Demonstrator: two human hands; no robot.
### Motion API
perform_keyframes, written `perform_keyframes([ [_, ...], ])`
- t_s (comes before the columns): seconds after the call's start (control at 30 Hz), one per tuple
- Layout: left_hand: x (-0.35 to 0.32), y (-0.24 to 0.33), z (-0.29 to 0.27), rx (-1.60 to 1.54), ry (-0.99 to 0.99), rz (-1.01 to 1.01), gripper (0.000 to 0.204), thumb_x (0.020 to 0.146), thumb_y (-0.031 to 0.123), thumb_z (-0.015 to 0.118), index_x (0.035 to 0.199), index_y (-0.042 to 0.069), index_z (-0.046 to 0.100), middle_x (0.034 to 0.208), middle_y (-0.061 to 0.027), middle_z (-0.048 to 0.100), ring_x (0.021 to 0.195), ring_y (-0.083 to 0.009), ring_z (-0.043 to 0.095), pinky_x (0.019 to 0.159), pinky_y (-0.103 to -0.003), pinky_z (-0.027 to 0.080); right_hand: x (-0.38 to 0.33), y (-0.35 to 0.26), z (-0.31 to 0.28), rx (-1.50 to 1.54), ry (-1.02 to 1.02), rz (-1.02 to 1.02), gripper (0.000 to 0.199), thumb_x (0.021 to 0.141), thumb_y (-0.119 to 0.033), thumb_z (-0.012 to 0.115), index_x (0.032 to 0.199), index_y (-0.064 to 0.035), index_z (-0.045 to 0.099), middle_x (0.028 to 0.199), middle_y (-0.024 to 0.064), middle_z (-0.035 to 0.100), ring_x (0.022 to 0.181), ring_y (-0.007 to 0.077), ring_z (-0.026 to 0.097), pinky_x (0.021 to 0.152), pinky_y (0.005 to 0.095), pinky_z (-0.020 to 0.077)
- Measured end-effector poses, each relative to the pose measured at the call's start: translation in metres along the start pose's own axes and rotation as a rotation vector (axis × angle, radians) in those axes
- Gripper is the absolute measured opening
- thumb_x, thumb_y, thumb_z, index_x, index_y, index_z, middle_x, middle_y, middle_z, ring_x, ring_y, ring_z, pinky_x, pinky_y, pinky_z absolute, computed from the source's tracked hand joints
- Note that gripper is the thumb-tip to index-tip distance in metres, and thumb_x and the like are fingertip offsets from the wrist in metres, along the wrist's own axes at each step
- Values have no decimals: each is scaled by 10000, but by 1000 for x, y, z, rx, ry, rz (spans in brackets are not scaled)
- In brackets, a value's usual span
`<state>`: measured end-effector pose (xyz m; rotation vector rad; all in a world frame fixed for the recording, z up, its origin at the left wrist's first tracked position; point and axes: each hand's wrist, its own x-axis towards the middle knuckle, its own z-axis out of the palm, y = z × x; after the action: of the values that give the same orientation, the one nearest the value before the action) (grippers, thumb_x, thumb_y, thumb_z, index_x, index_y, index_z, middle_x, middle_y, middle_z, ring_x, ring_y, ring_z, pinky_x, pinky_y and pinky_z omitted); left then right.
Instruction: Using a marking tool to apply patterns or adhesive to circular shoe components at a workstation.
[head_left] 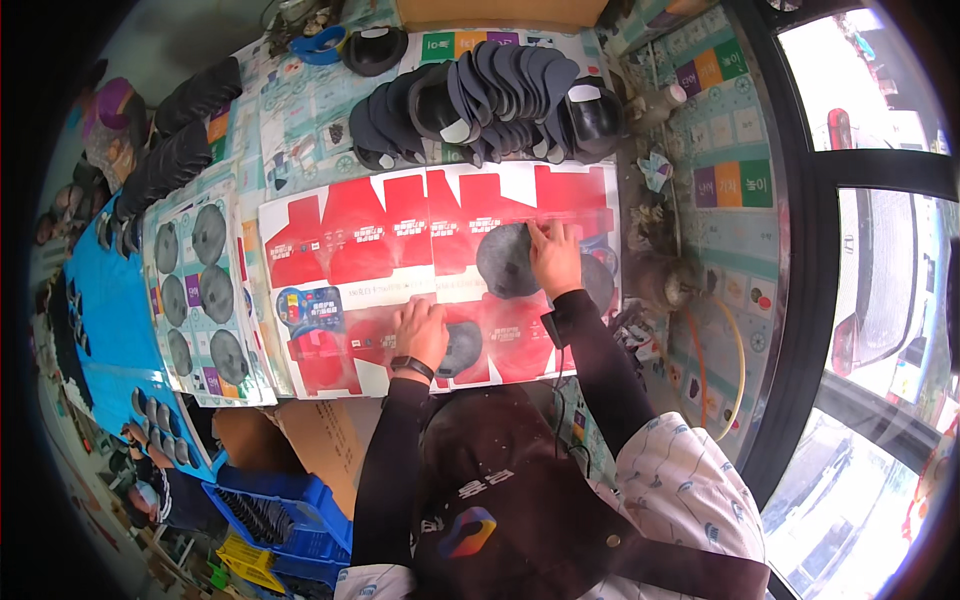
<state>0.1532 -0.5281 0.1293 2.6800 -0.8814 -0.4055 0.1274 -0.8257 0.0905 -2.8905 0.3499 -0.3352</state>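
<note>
Right hand (556,262) is touching a grey pad (503,265), can't tell if pinching; left hand (422,332)'s resting loosely spread, probably bracing the red sheet (350,235) underneath.

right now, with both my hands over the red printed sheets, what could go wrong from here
The near gray piece lies right beside your left hand, close to the table's near edge; a careless sweep might push it off. The upper gray piece, at your right hand's fingertips, could be knocked out of position. The overlapping dark pieces heaped beyond the sheets might slide if bumped.
</note>
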Motion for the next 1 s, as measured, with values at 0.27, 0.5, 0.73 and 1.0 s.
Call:
perform_keyframes([
  [0.27,0,1,-2,-55,9,3,93,782,123,725,870,118,697,1002,-76,619,1092,-284,550,918,-449,401,9,3,10,134,23,144,127,829,-99,695,951,-72,716,985,124,640,960,353,588,869,455,498],
  [0.5,4,-5,9,-37,-9,5,83,771,147,699,850,125,712,938,-59,658,1073,-280,569,914,-444,410,32,30,38,-11,-291,173,202,868,-253,673,889,-58,721,1027,149,695,1043,362,641,859,487,521],
  [0.73,-40,-18,-35,-212,-70,11,141,725,180,691,851,126,656,855,-72,671,962,-325,632,904,-500,461,48,21,-5,478,-558,-272,312,957,-283,583,930,11,683,891,232,682,834,416,653,749,492,507],
  [1.0,-171,-150,-167,-897,289,-369,268,877,-3,632,1139,23,586,1076,-90,649,1015,-169,658,884,-311,535,70,-131,-137,1041,-749,221,87,1014,-87,558,1053,-17,525,1025,73,585,887,177,652,747,329,603],
])
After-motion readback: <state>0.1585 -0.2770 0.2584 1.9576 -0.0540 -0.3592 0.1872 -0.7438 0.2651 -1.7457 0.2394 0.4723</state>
